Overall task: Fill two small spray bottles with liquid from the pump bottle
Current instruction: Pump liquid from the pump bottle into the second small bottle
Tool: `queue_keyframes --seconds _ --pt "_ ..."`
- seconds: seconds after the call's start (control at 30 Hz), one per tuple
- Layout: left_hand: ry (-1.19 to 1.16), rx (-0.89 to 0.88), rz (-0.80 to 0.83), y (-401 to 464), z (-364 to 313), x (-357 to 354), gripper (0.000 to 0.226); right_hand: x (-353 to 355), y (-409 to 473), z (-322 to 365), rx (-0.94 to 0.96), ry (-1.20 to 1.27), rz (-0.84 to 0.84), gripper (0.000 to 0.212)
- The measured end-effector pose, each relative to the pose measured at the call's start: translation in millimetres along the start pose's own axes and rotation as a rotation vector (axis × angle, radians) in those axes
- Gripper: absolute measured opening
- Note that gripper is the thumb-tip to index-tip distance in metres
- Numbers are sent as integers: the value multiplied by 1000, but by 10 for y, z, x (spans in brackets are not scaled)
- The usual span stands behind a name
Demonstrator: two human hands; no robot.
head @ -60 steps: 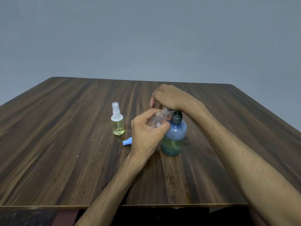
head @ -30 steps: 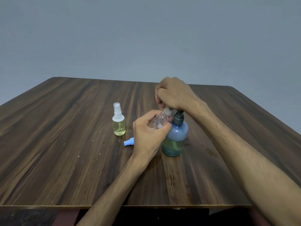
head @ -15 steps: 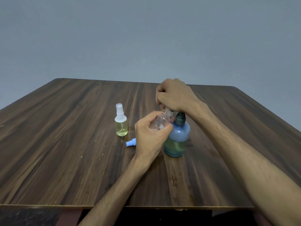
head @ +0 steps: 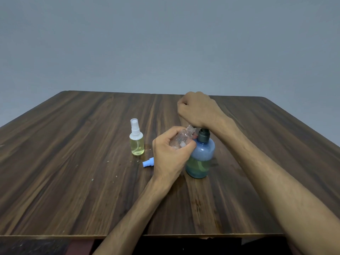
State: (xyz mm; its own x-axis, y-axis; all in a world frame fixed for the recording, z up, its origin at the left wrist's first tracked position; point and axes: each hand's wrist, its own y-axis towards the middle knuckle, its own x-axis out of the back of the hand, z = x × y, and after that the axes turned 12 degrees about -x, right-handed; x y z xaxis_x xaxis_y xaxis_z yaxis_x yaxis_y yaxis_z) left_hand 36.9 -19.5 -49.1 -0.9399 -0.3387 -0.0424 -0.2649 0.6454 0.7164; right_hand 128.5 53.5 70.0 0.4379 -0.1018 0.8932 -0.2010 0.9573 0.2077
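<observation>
A blue pump bottle (head: 201, 159) with yellowish-green liquid in its lower half stands mid-table. My right hand (head: 197, 110) sits fisted on top of its dark pump head, which it hides. My left hand (head: 170, 153) grips a clear small spray bottle (head: 182, 138), tilted with its open neck up against the pump's spout. A second small spray bottle (head: 136, 142), white-capped and filled with pale yellow liquid, stands upright to the left. A blue spray cap (head: 148, 162) lies on the table beside my left hand.
The dark wooden table (head: 73, 162) has small white specks near the blue cap. Its front edge runs along the bottom of the view. A plain grey wall stands behind.
My right hand has risen and dipped slightly over the pump head across the frames. The left hand keeps the clear bottle at the spout. The view has shifted a little.
</observation>
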Motion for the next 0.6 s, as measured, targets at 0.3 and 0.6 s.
queue_keyframes --seconds 0.3,0.6 --pt "-15 27 -17 -2 -3 -22 22 -2 22 -5 5 -2 21 21" --pt "-19 13 -14 -3 9 -5 26 17 18 8 -9 12 -4 21"
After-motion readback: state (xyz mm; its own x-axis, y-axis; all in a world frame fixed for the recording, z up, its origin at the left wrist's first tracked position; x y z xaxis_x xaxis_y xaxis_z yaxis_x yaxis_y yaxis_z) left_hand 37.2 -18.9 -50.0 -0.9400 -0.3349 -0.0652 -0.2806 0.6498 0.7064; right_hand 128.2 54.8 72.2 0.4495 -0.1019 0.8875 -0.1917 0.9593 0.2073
